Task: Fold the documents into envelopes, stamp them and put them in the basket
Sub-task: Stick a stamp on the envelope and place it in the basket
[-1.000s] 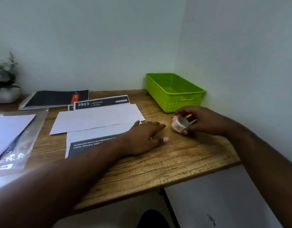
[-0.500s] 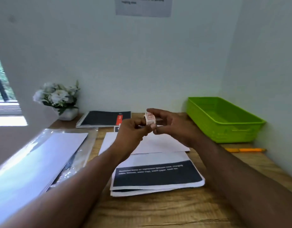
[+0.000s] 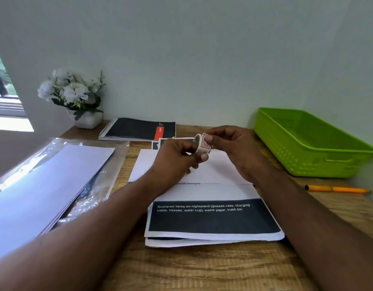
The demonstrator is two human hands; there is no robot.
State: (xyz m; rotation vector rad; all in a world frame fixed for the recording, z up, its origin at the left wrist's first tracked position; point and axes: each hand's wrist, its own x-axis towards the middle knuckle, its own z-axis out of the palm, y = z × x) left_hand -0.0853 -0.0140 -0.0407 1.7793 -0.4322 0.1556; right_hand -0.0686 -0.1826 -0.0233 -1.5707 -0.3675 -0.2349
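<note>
A small roll of stamps (image 3: 203,144) is held up between both hands above the desk. My left hand (image 3: 177,156) pinches it from below and the left, while my right hand (image 3: 234,148) grips it from the right with the thumb on the outer strip. Under the hands lies a white envelope (image 3: 215,171). In front of it sits a stack of printed documents (image 3: 213,219) with a black band of white text. The green basket (image 3: 307,143) stands at the right against the wall, with nothing visible inside.
A plastic sleeve holding white envelopes (image 3: 45,181) lies at the left. A black spiral notebook (image 3: 139,129) and a white flower pot (image 3: 87,120) stand at the back. An orange pen (image 3: 336,189) lies by the basket. The wooden desk (image 3: 202,267) ends at the right wall.
My right hand lifted the stamp roll from the desk near the basket; my left hand left the papers and joined it. Both now hold the roll in mid-air, and my view shifted left.
</note>
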